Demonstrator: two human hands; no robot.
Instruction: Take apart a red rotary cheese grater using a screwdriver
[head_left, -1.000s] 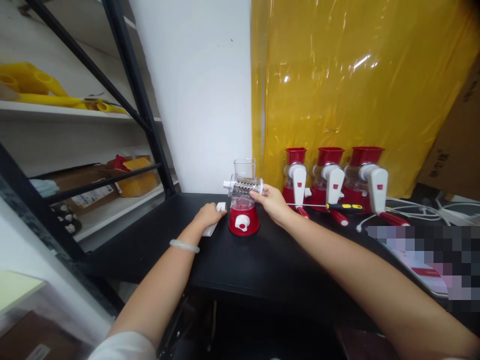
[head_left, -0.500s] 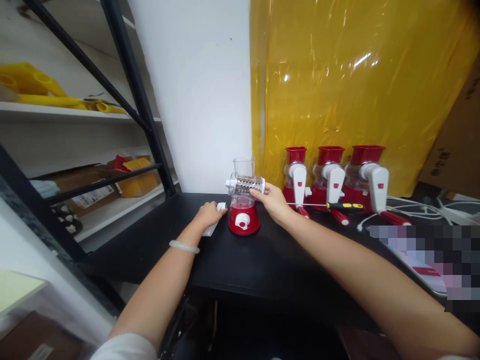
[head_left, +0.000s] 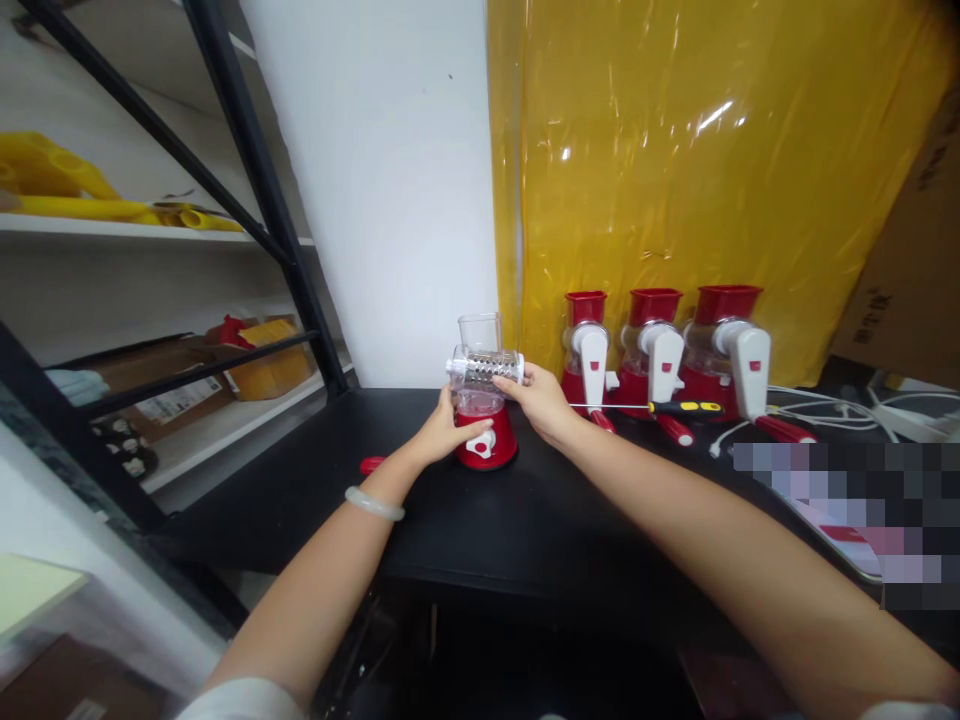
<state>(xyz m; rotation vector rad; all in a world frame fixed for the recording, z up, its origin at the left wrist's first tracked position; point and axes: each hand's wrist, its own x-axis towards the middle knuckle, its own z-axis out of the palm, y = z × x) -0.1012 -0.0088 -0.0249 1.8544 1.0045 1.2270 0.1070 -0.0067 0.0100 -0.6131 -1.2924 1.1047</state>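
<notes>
A rotary grater (head_left: pixel 506 440) with a red base and a clear upper body stands upright on the black table. Its metal grater drum (head_left: pixel 487 367) lies crosswise in the clear barrel, under the clear chute. My right hand (head_left: pixel 541 400) pinches the drum's white-rimmed right end between thumb and fingers. Around the left side of the grater wraps my left hand (head_left: pixel 444 428), its thumb over the front of the base near the white knob (head_left: pixel 481 444). A red handle end (head_left: pixel 371 465) lies on the table behind my left wrist, the rest of it hidden.
Three assembled rotary graters (head_left: pixel 656 345) with white cranks line the back right. A yellow-and-black screwdriver (head_left: pixel 684 408) lies before them, with white cables (head_left: pixel 825 405) further right. Black-framed shelving (head_left: pixel 259 160) rises at the left; yellow sheeting (head_left: pixel 660 150) covers the back wall.
My left hand has let go of the white piece on the table and taken hold of the grater's base. The drum now sits level in the barrel, my right hand still on it.
</notes>
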